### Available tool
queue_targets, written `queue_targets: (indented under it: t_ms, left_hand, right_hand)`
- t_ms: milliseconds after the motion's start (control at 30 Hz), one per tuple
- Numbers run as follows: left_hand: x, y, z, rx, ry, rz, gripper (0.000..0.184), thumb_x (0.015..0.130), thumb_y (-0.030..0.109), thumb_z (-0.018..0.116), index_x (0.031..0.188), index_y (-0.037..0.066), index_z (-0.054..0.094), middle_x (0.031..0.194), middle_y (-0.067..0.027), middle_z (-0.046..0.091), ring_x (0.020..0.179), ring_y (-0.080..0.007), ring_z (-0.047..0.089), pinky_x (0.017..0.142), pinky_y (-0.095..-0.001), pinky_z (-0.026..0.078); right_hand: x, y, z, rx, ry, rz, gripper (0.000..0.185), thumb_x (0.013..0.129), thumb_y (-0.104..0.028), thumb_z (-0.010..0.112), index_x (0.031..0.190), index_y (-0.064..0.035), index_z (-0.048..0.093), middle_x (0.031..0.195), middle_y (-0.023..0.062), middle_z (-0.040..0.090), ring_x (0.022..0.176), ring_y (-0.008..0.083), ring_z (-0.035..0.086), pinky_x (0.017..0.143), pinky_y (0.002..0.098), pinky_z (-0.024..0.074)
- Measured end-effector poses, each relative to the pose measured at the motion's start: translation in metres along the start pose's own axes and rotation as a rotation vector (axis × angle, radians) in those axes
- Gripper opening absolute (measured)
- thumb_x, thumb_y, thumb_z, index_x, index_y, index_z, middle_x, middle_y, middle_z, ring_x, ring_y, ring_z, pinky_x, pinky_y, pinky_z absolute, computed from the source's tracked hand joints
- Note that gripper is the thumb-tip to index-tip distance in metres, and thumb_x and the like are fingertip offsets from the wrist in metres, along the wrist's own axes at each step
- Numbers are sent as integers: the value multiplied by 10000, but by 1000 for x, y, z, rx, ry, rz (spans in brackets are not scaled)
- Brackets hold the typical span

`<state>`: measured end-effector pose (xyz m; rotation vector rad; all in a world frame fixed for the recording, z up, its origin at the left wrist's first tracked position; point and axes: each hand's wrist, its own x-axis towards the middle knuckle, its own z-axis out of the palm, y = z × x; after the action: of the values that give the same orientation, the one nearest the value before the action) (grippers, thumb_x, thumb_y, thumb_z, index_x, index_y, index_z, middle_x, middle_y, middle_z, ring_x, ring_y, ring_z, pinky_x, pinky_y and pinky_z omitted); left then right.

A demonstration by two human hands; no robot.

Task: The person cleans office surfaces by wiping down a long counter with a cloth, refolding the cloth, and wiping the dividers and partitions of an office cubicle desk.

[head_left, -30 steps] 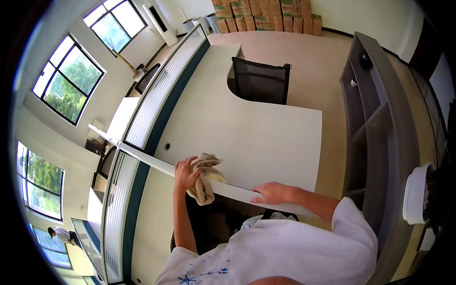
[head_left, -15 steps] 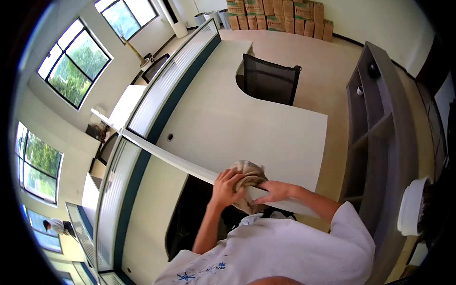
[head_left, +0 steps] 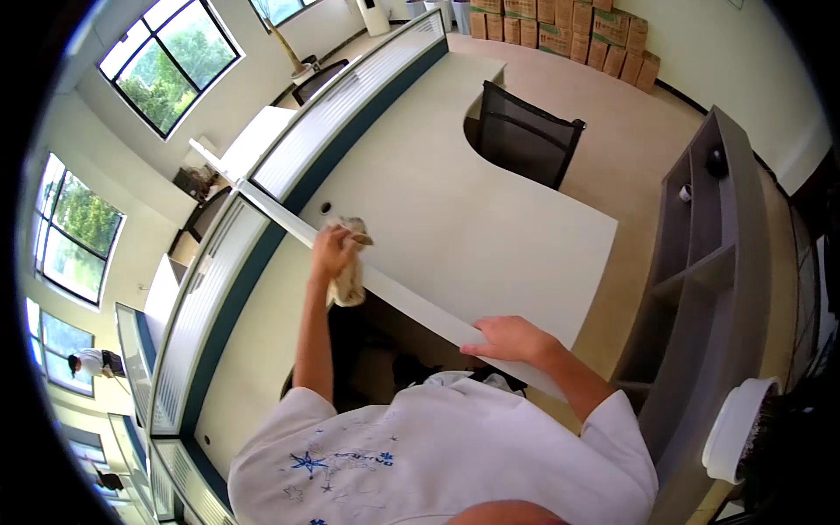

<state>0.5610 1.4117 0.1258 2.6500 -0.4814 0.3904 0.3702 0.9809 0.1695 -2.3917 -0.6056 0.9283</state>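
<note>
My left hand (head_left: 332, 254) is closed on a beige cloth (head_left: 351, 286), which drapes over the top of the low white partition (head_left: 411, 306) between two desks. Part of the cloth sticks up above the fingers and the rest hangs down on the near side. My right hand (head_left: 514, 339) grips the same partition nearer its right end, its thumb along the top and the other fingers mostly hidden. Beyond the partition lies the white L-shaped desk (head_left: 490, 227), with a round cable hole (head_left: 325, 208) near my left hand.
A black mesh chair (head_left: 529, 136) stands at the desk's inner curve. Grey shelving (head_left: 674, 306) runs along the right, with a white round object (head_left: 740, 429) close by. Stacked cardboard boxes (head_left: 560, 35) line the back wall. Another person (head_left: 94, 362) is far left.
My left hand has slid the cloth leftward along the partition, away from my right hand. Both hands were together at the cloth before; the right now holds only the partition. The view has shifted.
</note>
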Motion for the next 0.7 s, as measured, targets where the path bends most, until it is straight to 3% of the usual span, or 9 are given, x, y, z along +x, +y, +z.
queue_targets:
  t_ms: [133, 267, 333, 433, 533, 600, 667, 700]
  left_hand:
    - [-24, 63, 11, -49, 12, 63, 320, 763, 286, 698, 965, 47, 767, 983, -156, 689, 1002, -390, 611, 890, -503, 497]
    - [-47, 167, 7, -105, -238, 156, 359, 717, 287, 722, 998, 67, 763, 1059, -140, 690, 1025, -383, 614, 919, -496, 501]
    - [-65, 203, 20, -144, -173, 260, 391, 701, 288, 757, 1036, 86, 765, 1102, -111, 698, 1097, -356, 635, 959, -490, 509]
    - [-68, 204, 19, -220, -127, 298, 342, 761, 314, 751, 1030, 103, 751, 1100, -90, 683, 1120, -332, 632, 966, -451, 503]
    - [-50, 159, 5, -176, -181, 413, 325, 759, 225, 743, 1056, 93, 763, 1149, -99, 711, 1144, -324, 638, 1030, -469, 472]
    - [-31, 90, 2, -101, -150, 383, 299, 783, 199, 708, 1055, 91, 769, 1105, -119, 724, 1121, -340, 647, 1037, -493, 462]
    - [-10, 0, 6, -86, -24, 240, 292, 821, 232, 656, 1036, 68, 765, 1030, -154, 716, 1062, -374, 645, 1002, -495, 469]
    - [3, -4, -13, -94, -73, 172, 302, 836, 259, 636, 1019, 54, 762, 1001, -167, 708, 1036, -391, 640, 966, -500, 477]
  right_hand:
    - [5, 3, -2, 5, 18, -12, 817, 984, -701, 535, 1382, 8, 624, 1342, 206, 692, 1250, 368, 646, 1047, 470, 513]
    - [6, -1, -8, 69, -58, 12, 796, 983, -698, 540, 1352, 1, 633, 1335, 203, 693, 1225, 374, 651, 1030, 477, 516]
    - [8, 0, -9, 85, -75, 1, 797, 983, -705, 536, 1374, -17, 630, 1335, 204, 692, 1229, 380, 648, 1039, 475, 512]
    - [15, 9, 0, 148, -51, -56, 801, 979, -719, 534, 1405, -48, 631, 1340, 205, 691, 1243, 388, 642, 1059, 472, 504]
    - [11, 14, 2, 166, -66, -54, 831, 974, -738, 528, 1437, -53, 617, 1366, 206, 682, 1267, 390, 633, 1083, 468, 494]
    - [10, 11, -3, 134, -65, -23, 853, 972, -748, 522, 1448, -46, 607, 1381, 205, 676, 1280, 386, 629, 1093, 466, 490]
    - [5, 6, -5, 78, -58, 14, 869, 969, -756, 515, 1449, -37, 604, 1390, 202, 673, 1287, 380, 628, 1096, 465, 489]
    - [5, 12, -1, 60, -31, 16, 871, 967, -754, 516, 1449, -34, 603, 1389, 203, 673, 1287, 377, 628, 1095, 464, 490]
